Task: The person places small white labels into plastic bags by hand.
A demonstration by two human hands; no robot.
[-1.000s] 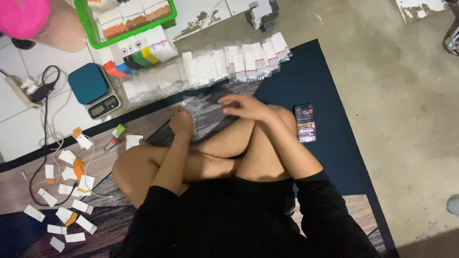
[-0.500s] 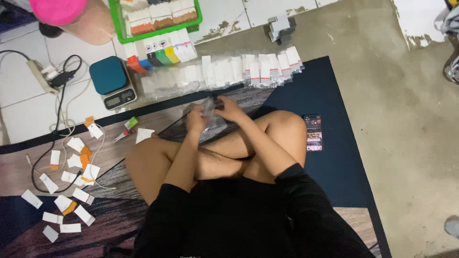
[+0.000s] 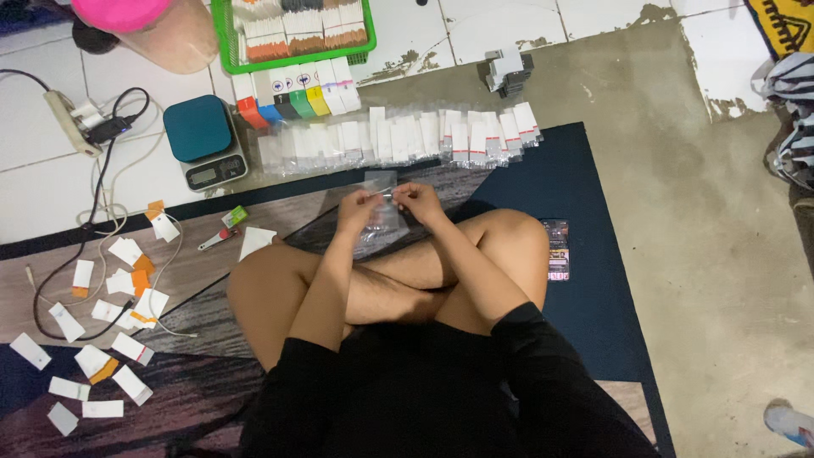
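Note:
I sit cross-legged on a dark mat (image 3: 526,161). My left hand (image 3: 359,209) and my right hand (image 3: 417,200) are raised close together in front of my knees. Both pinch the top edge of a small clear plastic bag (image 3: 381,188) held between them. More clear plastic (image 3: 383,227) hangs or lies just below the hands. A long row of small clear packets (image 3: 398,137) lies on the floor just beyond the hands.
A teal digital scale (image 3: 203,138) sits at the left. Behind it are coloured small boxes (image 3: 297,97) and a green basket (image 3: 292,34). Paper slips (image 3: 110,305) are scattered at the left beside a power strip (image 3: 72,123) with cables. A phone (image 3: 556,250) lies by my right knee.
Both hands have come together from the floor by my knees and lifted a clear bag between them. The view has tilted toward the packets.

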